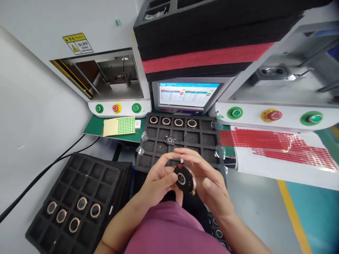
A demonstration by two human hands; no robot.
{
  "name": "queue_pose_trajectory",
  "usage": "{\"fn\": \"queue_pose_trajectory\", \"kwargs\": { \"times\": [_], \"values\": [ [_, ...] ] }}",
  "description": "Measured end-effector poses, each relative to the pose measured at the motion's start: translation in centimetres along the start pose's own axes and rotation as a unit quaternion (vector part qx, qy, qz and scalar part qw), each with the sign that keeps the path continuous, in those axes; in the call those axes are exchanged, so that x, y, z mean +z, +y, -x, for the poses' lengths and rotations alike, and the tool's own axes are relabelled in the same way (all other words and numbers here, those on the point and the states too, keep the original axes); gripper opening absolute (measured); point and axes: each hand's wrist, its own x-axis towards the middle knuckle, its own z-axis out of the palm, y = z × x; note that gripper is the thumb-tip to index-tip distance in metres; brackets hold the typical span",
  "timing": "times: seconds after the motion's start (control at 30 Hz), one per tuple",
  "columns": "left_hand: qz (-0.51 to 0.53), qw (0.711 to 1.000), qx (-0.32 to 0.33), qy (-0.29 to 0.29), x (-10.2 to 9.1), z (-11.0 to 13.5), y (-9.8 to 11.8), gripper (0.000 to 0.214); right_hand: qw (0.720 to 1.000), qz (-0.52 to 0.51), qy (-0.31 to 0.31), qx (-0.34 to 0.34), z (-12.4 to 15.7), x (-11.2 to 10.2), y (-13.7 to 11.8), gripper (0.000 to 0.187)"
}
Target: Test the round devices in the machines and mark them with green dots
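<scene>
A round watch case with a black back and gold-coloured edge is held between my hands, its sensor side facing up. My left hand grips it, thumb on the back near the central sensor ring. A small red mark shows at the case's upper edge. My right hand curves along the case's right side with fingers stretched out and apart; whether it touches the case I cannot tell. Just beyond lies a black foam tray. Another watch case sits back up in it, and several face-up ones fill part of its far row.
A stack of foam trays with several watch cases stands at left. A monitor is behind the tray, between two press machines with buttons. Red strips lie at right, a green-dotted sticker sheet at left. Black foam overhangs the monitor.
</scene>
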Motion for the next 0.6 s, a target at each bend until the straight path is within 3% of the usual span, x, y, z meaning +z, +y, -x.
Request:
{"fn": "queue_pose_trajectory", "kwargs": {
  "times": [0.1, 0.2, 0.3, 0.37, 0.4, 0.43, 0.47, 0.53, 0.57, 0.6],
  "values": [
    [0.136, 0.987, -0.079, -0.038, -0.4, -0.7, -0.8, 0.033, 0.999, 0.022, -0.024, -0.014, -0.2, -1.0, 0.8, 0.027],
    [0.174, 0.974, -0.139, -0.036, -0.8, -1.3, -1.5, 0.031, 0.998, 0.049, -0.018, -0.033, -0.3, -1.4, 1.4, 0.014],
    [0.086, 0.977, -0.193, -0.038, -2.1, -2.1, -1.8, 0.049, 0.997, 0.069, 0.025, -0.037, 0.0, -2.2, 1.7, 0.011],
    [-0.106, 0.982, -0.152, 0.037, -3.6, -2.8, -1.6, 0.050, 0.993, 0.065, 0.094, -0.018, 0.3, -3.2, 2.0, 0.010],
    [-0.242, 0.959, -0.102, 0.105, -4.6, -3.2, -1.4, 0.043, 0.989, 0.058, 0.136, -0.001, 0.4, -3.8, 2.2, 0.009],
    [-0.382, 0.907, -0.038, 0.172, -5.6, -3.7, -1.1, 0.033, 0.982, 0.049, 0.180, 0.021, 0.6, -4.4, 2.4, 0.008],
    [-0.508, 0.833, 0.023, 0.219, -6.6, -4.3, -0.8, 0.023, 0.973, 0.040, 0.221, 0.047, 0.7, -5.0, 2.7, 0.010],
    [-0.688, 0.690, 0.090, 0.209, -8.4, -5.7, -0.5, 0.018, 0.953, 0.016, 0.286, 0.101, 1.0, -6.0, 3.2, 0.018],
    [-0.740, 0.644, 0.095, 0.170, -9.2, -6.5, -0.4, 0.022, 0.942, 0.001, 0.311, 0.124, 1.0, -6.4, 3.4, 0.022],
    [-0.769, 0.621, 0.086, 0.126, -9.7, -7.2, -0.4, 0.028, 0.933, -0.014, 0.330, 0.144, 1.1, -6.7, 3.5, 0.026]
  ]
}}
